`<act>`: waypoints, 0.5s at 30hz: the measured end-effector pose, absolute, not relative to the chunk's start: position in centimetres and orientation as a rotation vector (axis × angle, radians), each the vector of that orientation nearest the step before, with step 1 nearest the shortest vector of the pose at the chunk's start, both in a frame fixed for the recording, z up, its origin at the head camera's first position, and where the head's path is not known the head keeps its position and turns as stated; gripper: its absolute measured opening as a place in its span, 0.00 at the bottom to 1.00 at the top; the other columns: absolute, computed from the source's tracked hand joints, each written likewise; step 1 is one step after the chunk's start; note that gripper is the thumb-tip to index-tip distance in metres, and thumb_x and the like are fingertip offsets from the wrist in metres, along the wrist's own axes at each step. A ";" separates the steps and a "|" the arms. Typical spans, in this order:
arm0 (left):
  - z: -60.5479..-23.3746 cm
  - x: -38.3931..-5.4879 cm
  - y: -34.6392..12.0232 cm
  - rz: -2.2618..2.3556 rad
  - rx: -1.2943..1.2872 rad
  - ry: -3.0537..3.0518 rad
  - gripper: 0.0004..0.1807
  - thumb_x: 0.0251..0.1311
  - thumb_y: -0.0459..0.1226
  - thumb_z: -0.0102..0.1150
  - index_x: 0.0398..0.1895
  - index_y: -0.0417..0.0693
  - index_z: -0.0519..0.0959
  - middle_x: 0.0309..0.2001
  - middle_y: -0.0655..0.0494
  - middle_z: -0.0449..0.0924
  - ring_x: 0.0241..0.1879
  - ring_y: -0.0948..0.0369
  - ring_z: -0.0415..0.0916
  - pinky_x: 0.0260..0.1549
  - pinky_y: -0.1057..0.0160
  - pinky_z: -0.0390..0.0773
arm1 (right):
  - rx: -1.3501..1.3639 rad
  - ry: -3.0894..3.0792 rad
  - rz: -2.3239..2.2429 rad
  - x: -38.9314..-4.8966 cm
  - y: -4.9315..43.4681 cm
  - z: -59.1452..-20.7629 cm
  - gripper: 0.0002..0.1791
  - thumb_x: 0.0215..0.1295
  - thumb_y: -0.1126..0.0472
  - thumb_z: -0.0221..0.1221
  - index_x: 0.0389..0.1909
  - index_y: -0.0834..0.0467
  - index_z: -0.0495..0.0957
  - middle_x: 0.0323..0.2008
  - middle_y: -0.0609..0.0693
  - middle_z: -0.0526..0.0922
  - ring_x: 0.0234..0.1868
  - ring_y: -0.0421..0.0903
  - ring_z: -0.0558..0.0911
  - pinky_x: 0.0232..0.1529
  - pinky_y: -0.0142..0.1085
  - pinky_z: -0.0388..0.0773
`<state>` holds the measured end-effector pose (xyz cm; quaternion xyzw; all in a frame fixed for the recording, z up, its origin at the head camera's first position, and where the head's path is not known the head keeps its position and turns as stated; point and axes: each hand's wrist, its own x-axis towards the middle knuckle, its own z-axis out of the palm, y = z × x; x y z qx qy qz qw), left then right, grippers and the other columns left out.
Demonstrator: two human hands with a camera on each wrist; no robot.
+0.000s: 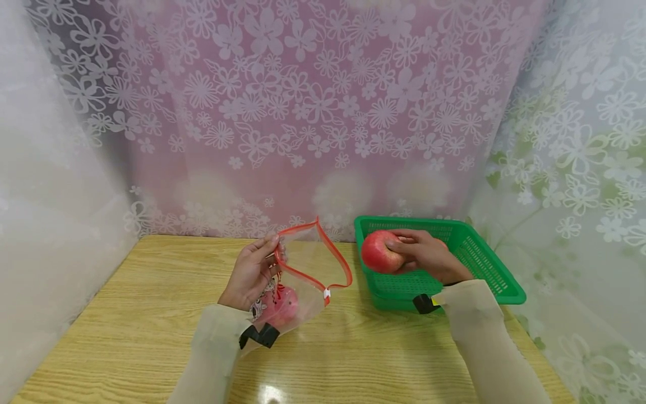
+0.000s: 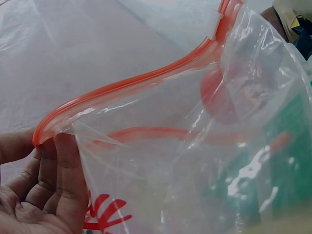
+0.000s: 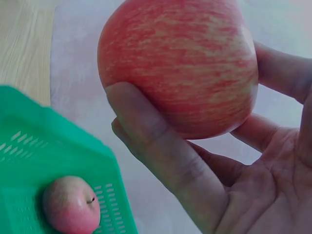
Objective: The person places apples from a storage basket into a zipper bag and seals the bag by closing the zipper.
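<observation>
My left hand pinches the red-edged rim of a clear zip bag, whose mouth gapes toward the right. Inside the bag, low down, lies a pinkish-red round fruit, partly covered by the bag's print. A white slider sits on the red zip strip. My right hand grips a red apple between thumb and fingers, over the left side of a green basket. In the right wrist view another apple rests in the basket.
The basket stands at the right of the wooden table, close to the back. A pink floral curtain hangs behind the table, and pale floral sheeting rises on the right.
</observation>
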<state>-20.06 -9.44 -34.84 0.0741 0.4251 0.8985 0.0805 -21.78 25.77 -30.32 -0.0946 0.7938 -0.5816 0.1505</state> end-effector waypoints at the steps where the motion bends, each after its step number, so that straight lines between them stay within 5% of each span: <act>1: -34.8 -20.0 -9.4 2.686 0.218 1.270 0.11 0.71 0.36 0.50 0.34 0.49 0.82 0.26 0.57 0.80 0.26 0.64 0.78 0.28 0.70 0.81 | -0.282 2.275 -1.671 -21.7 25.5 -30.2 0.34 0.68 0.52 0.59 0.68 0.64 0.62 0.57 0.61 0.74 0.42 0.53 0.85 0.44 0.48 0.82; 15: -34.7 -20.0 -9.3 2.684 0.192 1.259 0.12 0.72 0.35 0.48 0.32 0.48 0.81 0.26 0.57 0.80 0.26 0.64 0.78 0.28 0.69 0.81 | -0.426 2.238 -1.628 -20.8 21.9 -28.9 0.32 0.68 0.53 0.59 0.68 0.63 0.63 0.55 0.60 0.77 0.42 0.52 0.85 0.43 0.48 0.82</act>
